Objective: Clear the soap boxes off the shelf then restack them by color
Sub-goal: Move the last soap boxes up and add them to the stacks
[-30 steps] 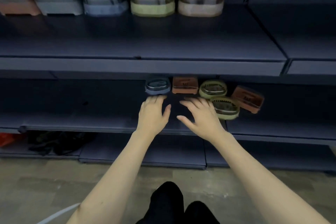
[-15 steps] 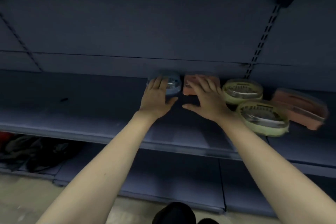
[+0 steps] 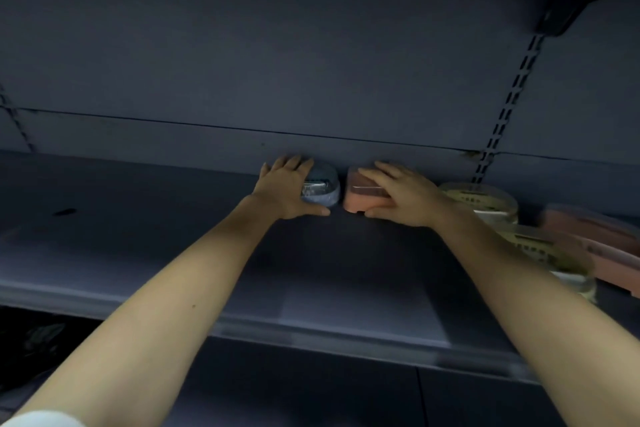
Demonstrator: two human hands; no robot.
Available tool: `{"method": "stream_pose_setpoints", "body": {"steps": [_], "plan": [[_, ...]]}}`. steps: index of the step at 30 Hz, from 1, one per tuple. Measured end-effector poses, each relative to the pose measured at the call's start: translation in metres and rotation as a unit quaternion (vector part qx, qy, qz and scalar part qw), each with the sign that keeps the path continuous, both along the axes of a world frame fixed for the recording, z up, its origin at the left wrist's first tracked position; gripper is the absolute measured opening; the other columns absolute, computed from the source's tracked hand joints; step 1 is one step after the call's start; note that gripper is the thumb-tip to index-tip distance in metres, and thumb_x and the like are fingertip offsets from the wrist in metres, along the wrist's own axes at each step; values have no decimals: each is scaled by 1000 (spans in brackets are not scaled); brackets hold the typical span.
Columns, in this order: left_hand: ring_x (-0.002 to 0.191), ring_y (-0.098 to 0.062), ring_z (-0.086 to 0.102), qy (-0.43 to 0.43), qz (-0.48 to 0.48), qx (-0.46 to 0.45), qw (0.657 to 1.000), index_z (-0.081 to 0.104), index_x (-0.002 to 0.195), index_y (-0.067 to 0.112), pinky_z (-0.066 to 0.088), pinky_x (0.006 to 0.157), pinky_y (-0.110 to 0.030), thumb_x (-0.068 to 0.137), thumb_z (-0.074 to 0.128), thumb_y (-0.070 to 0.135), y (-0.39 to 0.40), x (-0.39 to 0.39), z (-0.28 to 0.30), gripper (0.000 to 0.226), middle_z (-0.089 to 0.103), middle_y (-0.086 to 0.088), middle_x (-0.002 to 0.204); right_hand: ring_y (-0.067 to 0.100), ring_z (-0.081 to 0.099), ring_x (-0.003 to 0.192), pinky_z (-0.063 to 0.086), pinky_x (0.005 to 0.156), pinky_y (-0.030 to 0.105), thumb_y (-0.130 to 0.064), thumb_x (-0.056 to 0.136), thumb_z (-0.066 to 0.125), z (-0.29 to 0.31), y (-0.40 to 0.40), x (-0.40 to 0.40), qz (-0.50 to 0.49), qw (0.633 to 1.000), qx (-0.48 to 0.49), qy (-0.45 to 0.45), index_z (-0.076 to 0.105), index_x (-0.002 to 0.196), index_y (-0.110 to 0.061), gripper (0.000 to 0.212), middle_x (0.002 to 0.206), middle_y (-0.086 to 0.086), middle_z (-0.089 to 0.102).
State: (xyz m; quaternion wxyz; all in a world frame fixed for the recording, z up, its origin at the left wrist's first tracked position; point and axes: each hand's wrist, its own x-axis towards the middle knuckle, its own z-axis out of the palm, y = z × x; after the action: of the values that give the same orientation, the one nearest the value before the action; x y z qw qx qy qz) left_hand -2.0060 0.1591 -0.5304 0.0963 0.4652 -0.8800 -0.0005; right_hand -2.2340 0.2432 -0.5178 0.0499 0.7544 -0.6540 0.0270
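A blue soap box (image 3: 323, 189) sits at the back of the dark shelf (image 3: 138, 218). My left hand (image 3: 285, 189) grips it, fingers over its far side and thumb along its front. Beside it lies an orange soap box (image 3: 360, 198), and my right hand (image 3: 403, 196) grips that one, fingers across its top and thumb under its front edge. Two yellow-green soap boxes (image 3: 481, 198) (image 3: 543, 250) and another orange soap box (image 3: 602, 246) lie to the right, partly behind my right forearm.
The shelf's back wall (image 3: 311, 62) stands right behind the two held boxes. A slotted upright (image 3: 509, 104) runs up the wall at the right. A lower shelf (image 3: 311, 388) shows below the front lip.
Both hands have reached further back and closed around the blue and orange boxes. My head has come lower and closer, so the upper shelf's stacks are out of view.
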Motion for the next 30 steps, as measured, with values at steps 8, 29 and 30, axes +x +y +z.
{"method": "stream_pose_setpoints", "body": {"steps": [8,29,30], "plan": [[143,-27,15,-20,-9,-6,1000,14,150,16,14,115,-49,77,57,66,15,5,6,99,14,-4,157,23,9,145,10,117,39,-51,92,49,4,14,15,-5,999,-19,35,8,151,-29,75,159,4,5],[140,-29,27,-18,86,90,992,31,145,11,24,111,-52,77,43,73,245,103,168,94,29,-7,153,35,66,98,54,76,47,-50,47,88,137,201,107,-18,998,28,-61,59,121,-22,84,117,14,65],[145,-25,13,-25,93,101,990,19,149,14,14,115,-48,80,44,72,256,106,178,94,16,-4,157,36,66,98,54,77,49,-51,50,86,145,210,110,-16,998,22,-56,55,123,-23,84,117,15,65]]}}
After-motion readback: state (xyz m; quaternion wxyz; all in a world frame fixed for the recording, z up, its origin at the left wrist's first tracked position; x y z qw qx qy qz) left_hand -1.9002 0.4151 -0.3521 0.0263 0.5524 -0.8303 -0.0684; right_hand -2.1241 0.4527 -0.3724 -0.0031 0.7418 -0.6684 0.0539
